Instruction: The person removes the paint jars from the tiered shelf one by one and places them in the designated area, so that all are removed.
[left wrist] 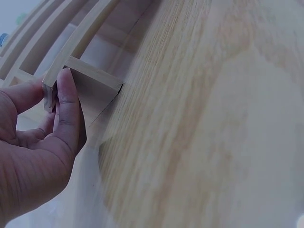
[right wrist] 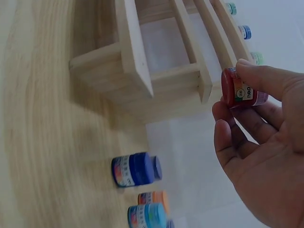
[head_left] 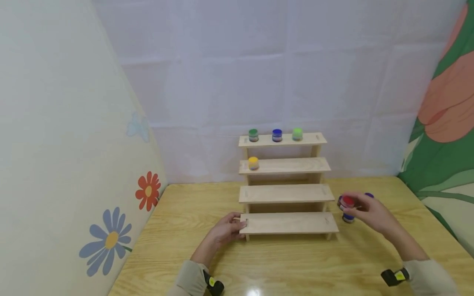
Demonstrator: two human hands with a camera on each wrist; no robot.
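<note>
A wooden stepped rack [head_left: 289, 223] stands on the table. My left hand [head_left: 224, 231] grips the left end of its lowest board, thumb on one face and fingers on the other in the left wrist view. To the right of the rack, my right hand [head_left: 372, 213] holds a small red paint jar [right wrist: 240, 90] between thumb and fingers, off the table. On the top board stand a dark green jar [head_left: 253, 135], a blue jar [head_left: 277, 135] and a light green jar [head_left: 297, 134]. A yellow jar [head_left: 253, 163] sits at the left of the board below.
Below the right hand, a dark blue jar [right wrist: 133, 170], an orange jar [right wrist: 153, 197] and a light blue jar [right wrist: 147, 216] stand on the table [head_left: 177, 230], with others partly hidden. A white cloth [head_left: 222, 82] hangs behind the rack. Flower-painted panels flank the table.
</note>
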